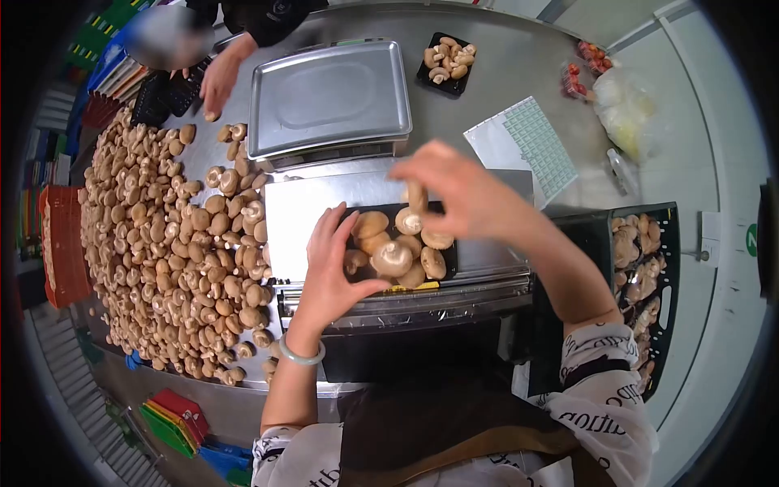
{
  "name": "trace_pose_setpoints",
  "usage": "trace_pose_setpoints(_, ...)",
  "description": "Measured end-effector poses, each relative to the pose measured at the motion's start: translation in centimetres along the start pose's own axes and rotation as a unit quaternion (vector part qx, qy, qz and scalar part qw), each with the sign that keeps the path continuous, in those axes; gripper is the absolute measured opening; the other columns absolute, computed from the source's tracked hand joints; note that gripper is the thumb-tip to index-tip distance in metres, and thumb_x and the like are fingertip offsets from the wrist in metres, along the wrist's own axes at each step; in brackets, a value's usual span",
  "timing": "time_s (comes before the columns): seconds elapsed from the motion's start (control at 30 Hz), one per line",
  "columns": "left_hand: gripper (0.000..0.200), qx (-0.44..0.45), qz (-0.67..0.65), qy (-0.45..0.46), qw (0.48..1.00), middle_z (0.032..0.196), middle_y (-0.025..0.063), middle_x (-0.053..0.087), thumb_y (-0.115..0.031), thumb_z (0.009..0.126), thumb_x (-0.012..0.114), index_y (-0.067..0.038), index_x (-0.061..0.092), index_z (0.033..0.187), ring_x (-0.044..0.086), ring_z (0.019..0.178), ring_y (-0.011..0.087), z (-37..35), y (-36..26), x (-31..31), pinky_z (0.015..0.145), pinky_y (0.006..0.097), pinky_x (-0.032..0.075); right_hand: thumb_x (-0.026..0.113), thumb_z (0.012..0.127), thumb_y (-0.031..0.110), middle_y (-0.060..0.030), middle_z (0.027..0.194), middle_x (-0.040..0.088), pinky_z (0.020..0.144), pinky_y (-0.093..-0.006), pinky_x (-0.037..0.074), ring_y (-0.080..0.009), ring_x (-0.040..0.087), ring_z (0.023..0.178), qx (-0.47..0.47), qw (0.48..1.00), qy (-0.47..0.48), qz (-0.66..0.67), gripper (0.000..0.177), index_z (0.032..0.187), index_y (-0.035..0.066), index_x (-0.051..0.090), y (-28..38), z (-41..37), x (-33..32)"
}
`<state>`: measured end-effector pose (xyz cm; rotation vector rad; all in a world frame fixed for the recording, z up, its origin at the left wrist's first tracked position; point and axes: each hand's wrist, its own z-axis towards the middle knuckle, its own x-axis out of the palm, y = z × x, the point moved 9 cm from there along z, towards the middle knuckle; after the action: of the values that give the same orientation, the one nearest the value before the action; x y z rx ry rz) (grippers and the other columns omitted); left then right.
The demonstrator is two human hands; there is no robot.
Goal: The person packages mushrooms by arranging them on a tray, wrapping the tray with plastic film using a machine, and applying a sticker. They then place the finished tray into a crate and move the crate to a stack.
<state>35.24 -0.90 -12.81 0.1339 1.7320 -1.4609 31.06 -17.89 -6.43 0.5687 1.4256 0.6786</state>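
Ahead of me a black tray [451, 253] holds several brown shiitake mushrooms [392, 260], some with pale undersides up. My left hand [329, 264] rests at the tray's left side, thumb and fingers spread apart; it grips no mushroom. Above the tray's far right part, my right hand [462, 195] pinches a single shiitake mushroom [417, 196] between thumb and fingers. Under the tray is a metal wrapping-machine-like surface [304, 195], with a roller bar along its near edge.
A large heap of shiitake mushrooms [178, 268] covers the table's left. Beyond the tray is a scale with a metal pan [329, 97]. A filled black tray [446, 65], label sheet [527, 146] and plastic bag [629, 105] lie farther off. A co-worker's hand [221, 81] reaches in at upper left.
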Motion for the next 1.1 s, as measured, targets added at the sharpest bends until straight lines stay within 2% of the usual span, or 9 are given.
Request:
trace_pose_setpoints(0.17, 0.098, 0.012, 0.034, -0.026, 0.999, 0.146, 0.017, 0.035, -0.035, 0.057, 0.087, -0.007, 0.041, 0.138, 0.025, 0.138, 0.0421, 0.1, -0.6, 0.9, 0.111, 0.0518, 0.026, 0.065, 0.07, 0.002, -0.0152, 0.12, 0.057, 0.098, -0.0408, 0.044, -0.0316, 0.051, 0.114, 0.004, 0.997, 0.069, -0.03, 0.058, 0.126, 0.007, 0.052, 1.6, -1.6, 6.6)
trace_pose_setpoints(0.27, 0.092, 0.025, 0.031, -0.035, 0.999, 0.144, 0.0167, 0.038, -0.036, 0.059, 0.087, -0.007, 0.044, 0.135, 0.025, 0.137, 0.0429, -0.2, -0.4, 1.1, 0.111, 0.0524, 0.026, 0.063, 0.07, -0.001, -0.0153, 0.119, 0.058, 0.1, -0.0401, 0.043, -0.0324, 0.051, 0.115, 0.005, 1.0, 0.01, 0.024, 0.06, 0.128, 0.008, 0.051, 1.5, -1.5, 5.9)
trace_pose_setpoints(0.4, 0.088, 0.042, 0.045, -0.049, 0.997, 0.141, 0.0161, 0.041, -0.041, 0.061, 0.084, -0.007, 0.047, 0.133, 0.027, 0.136, 0.0434, -0.4, -0.2, 1.3, 0.109, 0.0536, 0.027, 0.061, 0.073, -0.001, -0.0158, 0.115, 0.059, 0.092, -0.0381, 0.046, -0.0339, 0.056, 0.108, 0.115, 0.993, 0.002, 0.04, 0.042, 0.114, 0.005, 0.055, -0.6, -2.7, 6.9)
trace_pose_setpoints(0.67, 0.086, 0.062, 0.068, -0.048, 0.995, 0.14, 0.014, 0.044, -0.044, 0.064, 0.082, -0.006, 0.047, 0.133, 0.03, 0.135, 0.0405, -0.6, -0.2, 1.5, 0.111, 0.0505, 0.027, 0.059, 0.078, 0.0, -0.0123, 0.099, 0.065, 0.083, -0.0399, 0.049, -0.0327, 0.062, 0.092, 0.045, 0.994, -0.096, 0.029, 0.02, 0.097, 0.004, 0.061, 0.3, -4.0, 5.5)
trace_pose_setpoints(0.77, 0.086, 0.064, 0.06, -0.043, 0.995, 0.14, 0.0149, 0.044, -0.042, 0.064, 0.083, -0.006, 0.047, 0.133, 0.03, 0.135, 0.041, -0.4, 0.0, 1.7, 0.111, 0.0497, 0.027, 0.057, 0.077, 0.0, -0.0133, 0.101, 0.065, 0.084, -0.0396, 0.049, -0.0323, 0.062, 0.092, 0.04, 0.996, -0.08, 0.027, 0.023, 0.099, 0.003, 0.062, 0.2, -3.7, 6.9)
trace_pose_setpoints(0.9, 0.086, 0.064, 0.026, -0.05, 0.996, 0.141, 0.0185, 0.042, -0.043, 0.066, 0.081, -0.004, 0.045, 0.134, 0.031, 0.134, 0.041, -1.1, -0.1, 0.1, 0.112, 0.0486, 0.026, 0.055, 0.077, 0.002, -0.0152, 0.108, 0.064, 0.087, -0.0387, 0.048, -0.0324, 0.061, 0.1, 0.028, 0.987, -0.157, 0.035, 0.031, 0.108, 0.004, 0.061, 0.6, -5.1, 3.9)
trace_pose_setpoints(0.97, 0.076, 0.059, -0.032, -0.085, 0.994, 0.141, 0.021, 0.042, -0.031, 0.075, 0.078, -0.001, 0.044, 0.135, 0.038, 0.132, 0.0361, -3.1, -0.1, -3.0, 0.11, 0.0419, 0.03, 0.057, 0.08, 0.002, -0.0132, 0.113, 0.064, 0.095, -0.0345, 0.046, -0.028, 0.061, 0.106, 0.087, 0.977, -0.189, 0.049, 0.033, 0.112, 0.001, 0.06, 1.5, -8.8, 0.8)
trace_pose_setpoints(1.03, 0.047, -0.036, -0.034, -0.165, 0.985, 0.112, 0.0172, 0.063, -0.019, 0.081, 0.074, 0.001, 0.057, 0.121, 0.06, 0.103, 0.0238, -6.6, 2.0, -6.5, 0.091, 0.034, 0.047, 0.058, 0.083, 0.004, -0.0125, 0.111, 0.064, 0.094, -0.0322, 0.046, -0.0236, 0.061, 0.106, 0.123, 0.961, -0.24, 0.06, 0.03, 0.113, 0.001, 0.06, 0.9, -14.0, -0.9)
trace_pose_setpoints(1.1, 0.022, -0.158, -0.038, -0.212, 0.964, 0.085, 0.012, 0.068, -0.013, 0.083, 0.071, 0.002, 0.067, 0.098, 0.06, 0.069, 0.0179, -10.9, 7.2, -8.0, 0.065, 0.0308, 0.048, 0.062, 0.082, 0.008, -0.0108, 0.101, 0.065, 0.088, -0.0344, 0.047, -0.0245, 0.061, 0.098, 0.196, 0.936, -0.292, 0.027, 0.022, 0.103, 0.001, 0.063, -0.9, -19.8, -0.5)
